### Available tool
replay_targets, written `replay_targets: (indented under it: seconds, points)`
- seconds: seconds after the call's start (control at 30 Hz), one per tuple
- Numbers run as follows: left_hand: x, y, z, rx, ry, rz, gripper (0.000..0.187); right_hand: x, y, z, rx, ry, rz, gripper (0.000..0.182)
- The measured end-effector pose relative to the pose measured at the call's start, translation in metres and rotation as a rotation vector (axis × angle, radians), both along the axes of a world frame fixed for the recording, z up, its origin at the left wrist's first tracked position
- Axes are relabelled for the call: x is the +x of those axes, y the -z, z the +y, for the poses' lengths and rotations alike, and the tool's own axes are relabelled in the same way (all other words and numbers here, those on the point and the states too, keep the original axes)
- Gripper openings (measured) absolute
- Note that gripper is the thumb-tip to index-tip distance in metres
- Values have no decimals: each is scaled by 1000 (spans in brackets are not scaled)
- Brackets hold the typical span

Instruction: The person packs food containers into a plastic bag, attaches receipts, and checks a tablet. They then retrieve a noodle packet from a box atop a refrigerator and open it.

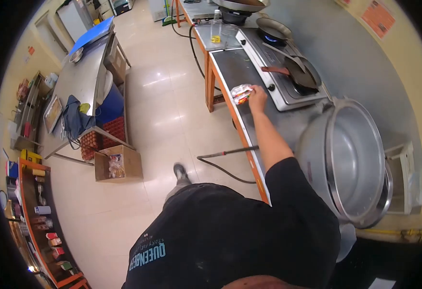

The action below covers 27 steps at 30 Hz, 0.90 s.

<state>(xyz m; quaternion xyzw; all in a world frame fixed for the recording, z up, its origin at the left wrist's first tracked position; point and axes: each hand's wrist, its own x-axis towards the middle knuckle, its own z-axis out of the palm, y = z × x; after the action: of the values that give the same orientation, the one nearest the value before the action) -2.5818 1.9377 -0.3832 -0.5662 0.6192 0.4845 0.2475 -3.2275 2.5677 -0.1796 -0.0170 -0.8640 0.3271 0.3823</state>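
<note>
My right hand is closed around a small shiny packet, white with red and yellow patches, over the front edge of the metal-topped table. Beyond it to the right stands a two-burner gas stove. On the stove's nearer burner sits a dark frying pan with a brown handle and a long grey utensil across it. Another pan rests over a blue flame on the farther burner. My left hand is out of view.
A large metal pot stands close to my right arm. A clear bottle holding yellow liquid is farther along the counter. A black hose loops beside the table's edge. Across the aisle are a steel table and a cardboard box.
</note>
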Motion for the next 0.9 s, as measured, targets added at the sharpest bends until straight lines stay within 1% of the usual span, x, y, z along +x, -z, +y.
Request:
replay_targets:
  seconds: [0.07, 0.13, 0.2, 0.27, 0.3, 0.33, 0.37, 0.4, 0.43, 0.47, 0.5, 0.53, 0.57, 0.6, 0.67, 0.7, 0.73, 0.77, 0.8, 0.83, 0.87, 0.9]
  points:
    - [-36, 8, 4, 36, 62, -27, 51, -56, 8, 6, -61, 51, -22, 13]
    - [-96, 19, -14, 29, 195, -24, 51, -84, -4, 3, -141, 101, -51, 19]
    - [-181, 28, -48, -43, 390, 11, 51, -101, -23, 0, -118, 86, -85, 21]
    - [-298, 29, -92, -253, 662, 108, 51, -108, -47, -11, -186, 82, -84, 20]
    - [-371, 13, -102, -381, 804, 213, 51, -107, -61, -22, -205, 93, -88, 20]
    - [-447, -5, -107, -487, 936, 392, 51, -103, -76, -35, -229, 108, -90, 20]
    - [-531, -75, -71, -551, 1042, 728, 47, -101, -91, -48, -290, 113, -90, 17]
    - [-609, -95, -60, -496, 1216, 864, 40, -99, -98, -62, -417, 54, -53, 16]
    - [-675, -185, 0, -440, 1346, 876, 38, -102, -105, -78, -540, -12, -12, 15]
    - [-729, -229, 45, -304, 1369, 888, 42, -105, -114, -96, -663, -83, 33, 14]
    - [-774, -251, 83, 99, 1295, 830, 52, -102, -131, -120, -673, -125, 29, 13]
    - [-810, -260, 115, 487, 1222, 707, 69, -103, -133, -137, -660, -167, 26, 11]
    - [-829, -297, 154, 826, 1200, 541, 85, -105, -141, -161, -643, -204, 46, 9]
    - [-842, -321, 184, 1092, 1169, 392, 93, -107, -150, -180, -628, -245, 66, 9]
    - [-857, -344, 229, 1306, 910, 398, 85, -121, -160, -193, -393, -347, 219, 11]
    - [-861, -347, 249, 1280, 727, 565, 77, -130, -161, -195, -273, -392, 297, 12]
    - [-868, -348, 261, 1242, 549, 722, 70, -136, -158, -195, -294, -371, 291, 14]
    - [-886, -348, 268, 1354, 440, 803, 54, -143, -157, -191, -307, -344, 293, 15]
    - [-905, -351, 278, 1251, 504, 929, 51, -154, -157, -184, -308, -324, 299, 17]
    - [-924, -356, 289, 1145, 555, 1063, 49, -166, -150, -174, -340, -295, 233, 14]
    - [-942, -360, 299, 1034, 601, 1193, 47, -184, -151, -164, -269, -273, 187, 14]
    - [-963, -366, 305, 968, 644, 1245, 49, -201, -155, -153, -198, -246, 139, 14]
